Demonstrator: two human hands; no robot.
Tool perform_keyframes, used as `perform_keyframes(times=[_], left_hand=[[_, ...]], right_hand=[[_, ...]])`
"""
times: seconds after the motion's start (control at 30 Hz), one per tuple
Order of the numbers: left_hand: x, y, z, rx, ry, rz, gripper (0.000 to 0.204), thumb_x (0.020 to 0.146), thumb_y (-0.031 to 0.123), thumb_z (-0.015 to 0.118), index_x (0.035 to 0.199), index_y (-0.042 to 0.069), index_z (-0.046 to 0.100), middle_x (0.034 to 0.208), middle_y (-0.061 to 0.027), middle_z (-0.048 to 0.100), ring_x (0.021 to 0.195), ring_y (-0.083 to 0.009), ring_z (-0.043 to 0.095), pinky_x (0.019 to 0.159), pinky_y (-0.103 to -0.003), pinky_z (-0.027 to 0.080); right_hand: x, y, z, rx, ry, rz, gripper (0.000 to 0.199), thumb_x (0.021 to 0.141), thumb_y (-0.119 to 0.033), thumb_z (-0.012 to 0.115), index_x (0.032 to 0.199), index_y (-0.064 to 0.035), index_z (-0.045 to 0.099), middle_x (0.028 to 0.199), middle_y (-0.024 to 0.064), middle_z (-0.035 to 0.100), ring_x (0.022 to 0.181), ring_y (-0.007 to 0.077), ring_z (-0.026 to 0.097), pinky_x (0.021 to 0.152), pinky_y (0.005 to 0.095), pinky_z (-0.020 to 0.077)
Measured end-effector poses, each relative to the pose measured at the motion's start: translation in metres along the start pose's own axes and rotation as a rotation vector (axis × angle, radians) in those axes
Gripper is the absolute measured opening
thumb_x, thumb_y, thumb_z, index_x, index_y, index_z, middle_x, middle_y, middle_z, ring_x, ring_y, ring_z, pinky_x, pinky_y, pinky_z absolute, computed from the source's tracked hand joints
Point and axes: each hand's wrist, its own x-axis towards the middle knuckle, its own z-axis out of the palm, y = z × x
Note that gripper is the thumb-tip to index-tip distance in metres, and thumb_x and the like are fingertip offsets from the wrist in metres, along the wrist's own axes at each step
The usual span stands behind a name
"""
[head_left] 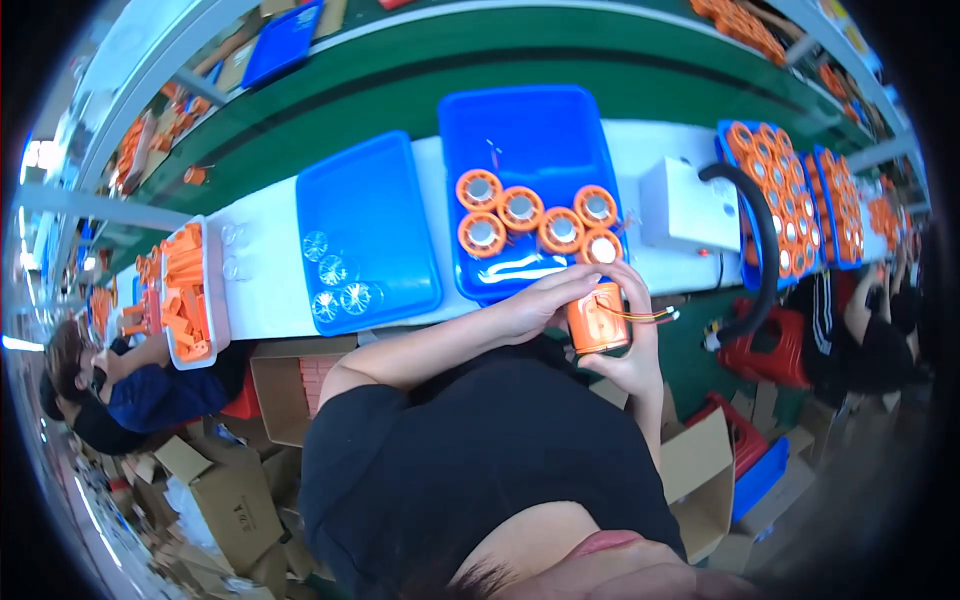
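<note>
In front of my chest is an orange cylindrical part (599, 322) with thin wires that end in a small white connector (672, 314). My right hand (636, 350) is closed on it, thumb at its lower end and fingers over the top. From the left, my left hand (545, 303) reaches to its upper side, the fingers bent against it and partly hidden. Just beyond, several orange round parts with silver centres (520, 208) lie in a deep blue tray (525, 120).
Left of that tray, another blue tray (360, 190) holds several clear plastic discs (333, 269). A white bin (214, 300) contains orange pieces. On the right stand a white box (685, 205), a black curved tube (765, 240) and trays of orange parts (780, 200). Co-workers sit at both sides; cardboard boxes (235, 510) lie behind.
</note>
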Motion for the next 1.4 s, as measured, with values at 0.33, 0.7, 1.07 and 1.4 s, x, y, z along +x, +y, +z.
perform_keyframes(times=[0.33, 0.7, 1.07, 1.4], left_hand=[[-0.020, 0.156, -0.232, 1.208, 1.417, 0.665, 0.059, 0.063, 0.041, 0.068, 0.103, 0.004, 0.046, 0.103, -0.0151, 0.050, 0.084, -0.0277, 0.056, 0.070, -0.032, 0.046], [0.014, 0.167, -0.329, 1.761, 1.741, 0.798, 0.056, 0.071, 0.038, 0.058, 0.109, 0.001, 0.040, 0.106, -0.0215, 0.044, 0.102, -0.0335, 0.043, 0.083, -0.041, 0.035], [-0.009, 0.077, -0.143, 1.939, 0.612, 0.325, 0.057, 0.066, 0.055, 0.054, 0.087, 0.002, 0.055, 0.079, -0.0157, 0.056, 0.081, -0.0280, 0.052, 0.072, -0.036, 0.039], [-0.017, 0.097, -0.125, 1.777, 0.522, 0.062, 0.058, 0.062, 0.044, 0.065, 0.099, 0.001, 0.050, 0.083, -0.0152, 0.057, 0.088, -0.0298, 0.051, 0.071, -0.037, 0.042]], right_hand=[[0.014, 0.031, 0.008, -0.286, 0.233, 0.262, 0.034, 0.080, -0.006, 0.048, 0.112, 0.0039, 0.041, 0.104, 0.0134, 0.050, 0.092, 0.0175, 0.051, 0.076, 0.0280, 0.0427], [0.047, 0.018, 0.017, -0.281, 0.474, 0.318, 0.026, 0.083, -0.007, 0.044, 0.107, 0.0024, 0.044, 0.091, 0.0104, 0.054, 0.080, 0.0137, 0.053, 0.067, 0.0226, 0.0433], [0.030, 0.009, 0.025, -0.202, 0.420, 0.179, 0.025, 0.084, -0.007, 0.043, 0.106, 0.0035, 0.044, 0.087, 0.0113, 0.056, 0.078, 0.0146, 0.054, 0.065, 0.0233, 0.0446], [-0.013, 0.004, 0.018, -0.125, 0.521, 0.155, 0.024, 0.083, -0.007, 0.043, 0.104, 0.0042, 0.045, 0.083, 0.0113, 0.056, 0.077, 0.0154, 0.054, 0.064, 0.0243, 0.0452]])
